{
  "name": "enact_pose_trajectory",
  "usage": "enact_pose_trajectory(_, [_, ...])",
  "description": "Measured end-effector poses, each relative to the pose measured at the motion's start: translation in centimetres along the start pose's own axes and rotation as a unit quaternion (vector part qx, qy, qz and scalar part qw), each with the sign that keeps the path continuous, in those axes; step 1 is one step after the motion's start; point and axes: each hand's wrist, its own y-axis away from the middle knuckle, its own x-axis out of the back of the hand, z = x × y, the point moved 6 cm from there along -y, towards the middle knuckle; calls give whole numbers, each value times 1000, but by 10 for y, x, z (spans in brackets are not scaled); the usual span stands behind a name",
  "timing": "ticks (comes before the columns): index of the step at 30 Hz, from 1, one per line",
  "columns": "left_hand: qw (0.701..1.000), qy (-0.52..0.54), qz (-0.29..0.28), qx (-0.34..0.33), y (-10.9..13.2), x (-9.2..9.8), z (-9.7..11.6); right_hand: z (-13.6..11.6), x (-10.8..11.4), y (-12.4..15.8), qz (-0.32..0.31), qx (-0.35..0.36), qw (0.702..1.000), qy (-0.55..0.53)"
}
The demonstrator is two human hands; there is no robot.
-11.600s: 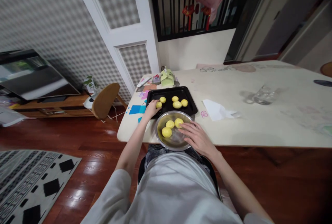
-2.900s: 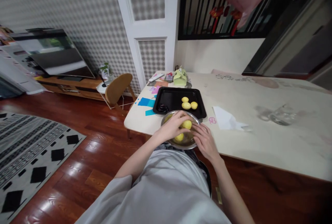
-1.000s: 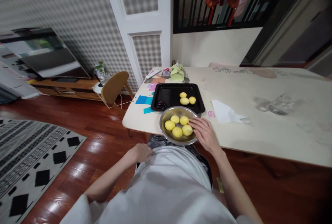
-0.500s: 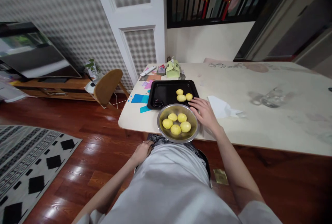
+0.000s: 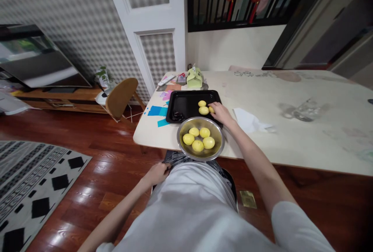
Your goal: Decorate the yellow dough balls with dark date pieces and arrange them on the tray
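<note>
My right hand point(image 5: 220, 113) reaches over the right side of a black baking tray point(image 5: 186, 100). Its fingers are closed round a lemon point(image 5: 211, 109), which they partly cover. Just left of it, two more lemons lie on the tray, a near one point(image 5: 203, 110) and a far one point(image 5: 202, 103). A steel bowl point(image 5: 182, 149) with several lemons point(image 5: 197, 145) in it stands at the table's front edge, close against the tray. My left hand point(image 5: 159, 173) rests by my lap with loosely bent fingers, holding nothing visible; its fingertips are partly hidden.
Small dark items point(image 5: 177, 116) lie in the tray's near left corner. White paper point(image 5: 249, 120) and a clear glass vessel point(image 5: 304, 111) are on the table point(image 5: 262, 92) to the right. Behind the tray stands a green tissue box point(image 5: 194, 78). A wooden chair point(image 5: 122, 98) is at left.
My right hand has moved forward and slightly left from the bowl's rim, and its fingers have closed on the right-hand lemon. My left hand has shifted slightly left beside my lap.
</note>
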Motion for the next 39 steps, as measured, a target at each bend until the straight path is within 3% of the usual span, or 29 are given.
enact_pose_trajectory(2, [998,3,-6,-57,9,23,17,-7,12,5,24,-2,1000,-12])
enact_pose_trajectory(4, [986,56,-14,-154,22,53,45,-19,32,15,63,-3,997,-50])
enact_pose_trajectory(6, [958,118,-45,-257,37,84,76,-40,52,29,86,12,991,-106])
enact_pose_trajectory(8, [932,155,-38,-324,45,113,101,-66,68,44,70,46,985,-152])
enact_pose_trajectory(10, [927,155,20,-341,37,136,115,-92,76,56,33,92,978,-186])
enact_pose_trajectory(13, [936,96,163,-297,1,155,118,-112,73,66,-14,119,974,-192])
enact_pose_trajectory(16, [933,50,244,-260,-40,157,116,-112,62,65,-27,101,978,-181])
enact_pose_trajectory(20, [915,98,284,-270,-69,154,120,-108,50,60,-45,79,981,-172])
enact_pose_trajectory(28, [908,140,269,-290,-75,141,124,-105,60,74,-19,61,980,-189])
enact_pose_trajectory(39, [934,43,262,-240,-92,132,120,-85,59,130,94,20,966,-242])
